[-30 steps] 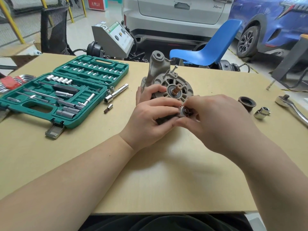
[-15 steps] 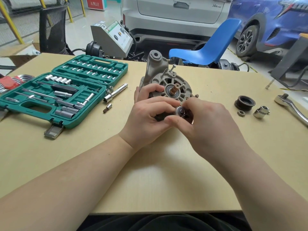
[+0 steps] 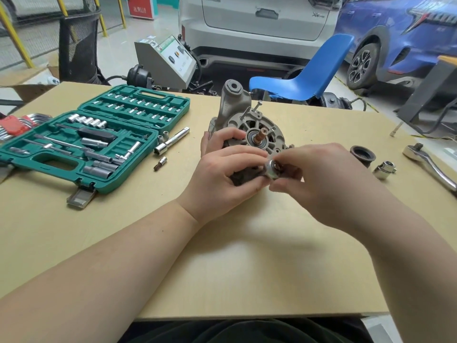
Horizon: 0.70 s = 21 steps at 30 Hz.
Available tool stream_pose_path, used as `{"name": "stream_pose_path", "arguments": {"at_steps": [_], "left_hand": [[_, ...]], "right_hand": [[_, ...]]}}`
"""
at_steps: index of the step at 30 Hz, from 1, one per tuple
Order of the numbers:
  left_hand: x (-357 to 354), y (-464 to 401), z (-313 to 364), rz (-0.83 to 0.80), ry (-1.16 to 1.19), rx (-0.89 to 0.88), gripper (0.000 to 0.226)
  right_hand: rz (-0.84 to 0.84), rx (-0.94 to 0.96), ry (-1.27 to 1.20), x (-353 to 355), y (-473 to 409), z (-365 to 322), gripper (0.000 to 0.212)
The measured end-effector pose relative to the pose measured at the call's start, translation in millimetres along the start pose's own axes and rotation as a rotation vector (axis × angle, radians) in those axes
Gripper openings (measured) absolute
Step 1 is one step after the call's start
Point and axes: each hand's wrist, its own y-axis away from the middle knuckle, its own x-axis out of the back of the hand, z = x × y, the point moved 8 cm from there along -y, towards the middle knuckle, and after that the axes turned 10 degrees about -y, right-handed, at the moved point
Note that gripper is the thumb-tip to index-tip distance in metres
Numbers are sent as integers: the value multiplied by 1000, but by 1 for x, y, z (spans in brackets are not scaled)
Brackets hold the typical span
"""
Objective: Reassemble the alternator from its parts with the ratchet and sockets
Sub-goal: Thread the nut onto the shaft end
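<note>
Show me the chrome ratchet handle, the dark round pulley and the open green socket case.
chrome ratchet handle (image 3: 431, 164), head view, on its curved shaft.
dark round pulley (image 3: 362, 155), head view, on its rim.
open green socket case (image 3: 59, 165), head view, on its front wall.

alternator: dull grey cast metal, rough, coppery shaft | left of alternator, socket case: glossy green plastic, chromed sockets | right of alternator, ratchet: polished bright metal | bench: matt pale wood, smooth
</note>
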Motion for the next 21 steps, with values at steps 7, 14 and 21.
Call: {"name": "stream_pose_path", "arguments": {"at_steps": [7, 14, 21], "left_hand": [[0, -1, -1, 24, -21, 40, 16], [0, 0, 0, 13, -4, 59, 15], [4, 1, -3, 37, 45, 65, 20]], "right_hand": [[50, -109, -45, -13, 11, 3, 28], [119, -59, -172, -16, 16, -9, 20], [198, -100, -235, -25, 21, -11, 23]]}}
